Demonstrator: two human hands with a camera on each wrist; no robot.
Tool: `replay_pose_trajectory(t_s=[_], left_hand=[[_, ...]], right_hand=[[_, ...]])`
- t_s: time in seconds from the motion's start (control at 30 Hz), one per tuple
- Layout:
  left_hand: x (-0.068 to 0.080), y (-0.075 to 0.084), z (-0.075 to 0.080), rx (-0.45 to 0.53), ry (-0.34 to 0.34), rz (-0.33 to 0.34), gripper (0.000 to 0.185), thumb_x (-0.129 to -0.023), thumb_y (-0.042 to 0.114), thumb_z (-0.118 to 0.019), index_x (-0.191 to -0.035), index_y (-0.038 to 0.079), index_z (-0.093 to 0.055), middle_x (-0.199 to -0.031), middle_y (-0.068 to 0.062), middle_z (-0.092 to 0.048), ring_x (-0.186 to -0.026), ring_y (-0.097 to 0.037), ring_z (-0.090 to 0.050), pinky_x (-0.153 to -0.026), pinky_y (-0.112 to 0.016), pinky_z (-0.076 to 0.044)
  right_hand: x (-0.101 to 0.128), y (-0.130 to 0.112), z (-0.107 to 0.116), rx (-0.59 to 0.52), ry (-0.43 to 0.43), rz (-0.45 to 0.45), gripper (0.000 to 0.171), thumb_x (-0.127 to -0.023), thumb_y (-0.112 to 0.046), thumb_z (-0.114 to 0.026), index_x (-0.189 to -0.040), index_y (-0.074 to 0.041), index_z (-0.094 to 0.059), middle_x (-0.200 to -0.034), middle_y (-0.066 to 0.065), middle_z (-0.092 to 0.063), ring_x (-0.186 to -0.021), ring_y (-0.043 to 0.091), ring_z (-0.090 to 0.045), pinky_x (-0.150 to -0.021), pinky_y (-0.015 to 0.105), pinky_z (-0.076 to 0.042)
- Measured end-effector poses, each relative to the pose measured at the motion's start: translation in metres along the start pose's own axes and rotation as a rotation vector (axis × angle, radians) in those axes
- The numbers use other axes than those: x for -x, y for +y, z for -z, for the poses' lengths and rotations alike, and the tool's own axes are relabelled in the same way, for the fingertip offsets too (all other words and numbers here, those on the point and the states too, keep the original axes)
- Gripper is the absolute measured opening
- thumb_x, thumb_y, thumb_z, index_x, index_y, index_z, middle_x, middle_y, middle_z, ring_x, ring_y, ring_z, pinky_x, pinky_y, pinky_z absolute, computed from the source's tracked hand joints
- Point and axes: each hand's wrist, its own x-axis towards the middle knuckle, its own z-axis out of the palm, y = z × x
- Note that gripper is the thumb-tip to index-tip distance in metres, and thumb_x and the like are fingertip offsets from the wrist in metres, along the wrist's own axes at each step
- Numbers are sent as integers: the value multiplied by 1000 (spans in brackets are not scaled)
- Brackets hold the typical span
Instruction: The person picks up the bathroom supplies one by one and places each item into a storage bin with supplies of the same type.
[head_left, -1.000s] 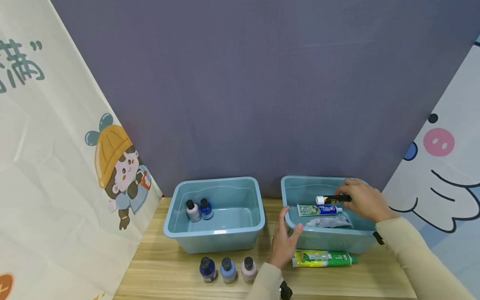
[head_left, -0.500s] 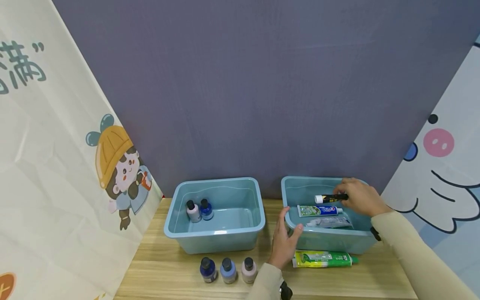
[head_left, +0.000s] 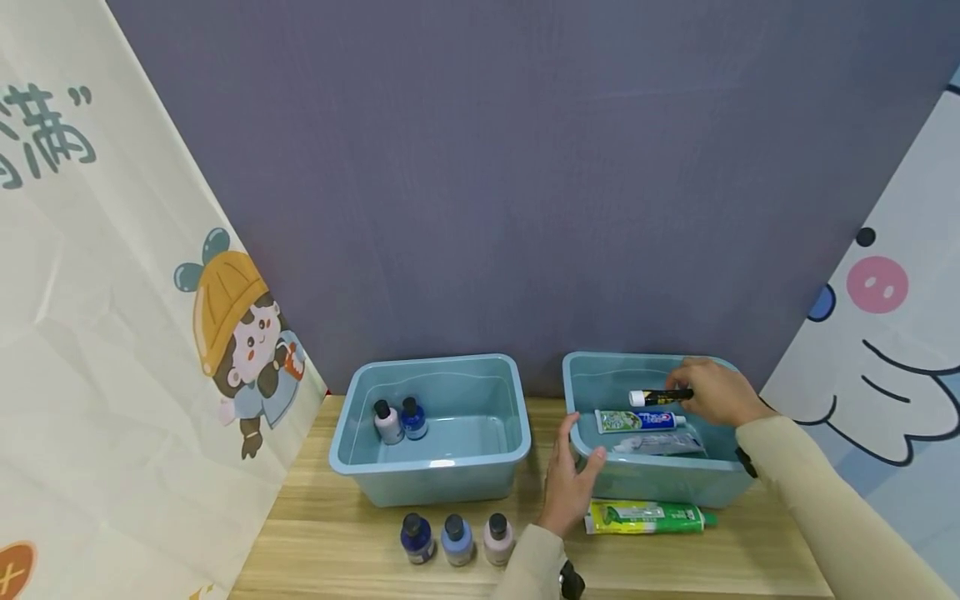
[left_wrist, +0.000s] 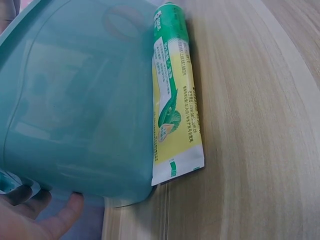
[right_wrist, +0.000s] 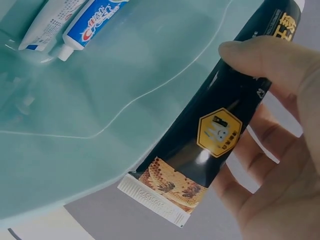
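Note:
My right hand (head_left: 716,393) pinches a black toothpaste tube (right_wrist: 215,120) with a white cap between thumb and fingers. The tube hangs sideways over the right blue bin (head_left: 660,487), cap pointing left. Inside that bin lie a blue-and-green toothpaste tube (head_left: 637,421) and a silvery-white one (head_left: 658,444). At the bin's front left corner, my left hand (head_left: 567,492) is spread, its extended fingers touching the outer wall. A yellow-and-green toothpaste tube (left_wrist: 175,95) lies on the table along the bin's front.
A second blue bin (head_left: 431,492) stands to the left, holding a pale pink bottle (head_left: 388,425) and a dark blue bottle (head_left: 414,421). Before it stand a dark blue bottle (head_left: 417,542), a light blue bottle (head_left: 457,543) and a pale pink bottle (head_left: 498,543). A grey wall rises behind.
My right hand has shifted slightly left over the bin with the black toothpaste tube. The left hand stays at the bin's corner.

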Motion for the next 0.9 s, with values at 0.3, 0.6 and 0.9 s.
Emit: replay_pose_trajectory(t_s=[0.3,0.6,0.9], left_hand=[[-1,1,2,-10,3,0,61,-101,53,-56,-152,56,-23,-164,11,-34,-147,-18,-40,-117,-54,-37],[-1,3,2,-14,6,-7,61,-102,48,-57,-153,53,-24,-164,5,-36,-146,-23,-42,-115,-57,-38],[-1,2,1,-20,-7,2,61,-100,57,-55,-152,55,-23,-164,8,-35,-147,-19,-41,-116,-54,-38]], right_hand=[[-8,3,-2,-10,-50,-2,26,-80,-3,-79,-105,-12,-77,-99,6,-69,-89,28,-67,-78,54,-57],[-17,6,-5,11,-79,-18,24,-78,-5,-82,-101,-11,-77,-99,7,-69,-89,29,-67,-80,55,-56],[-25,8,-15,-12,-120,-40,24,-79,-6,-84,-102,-10,-76,-105,12,-71,-96,33,-68,-83,56,-56]])
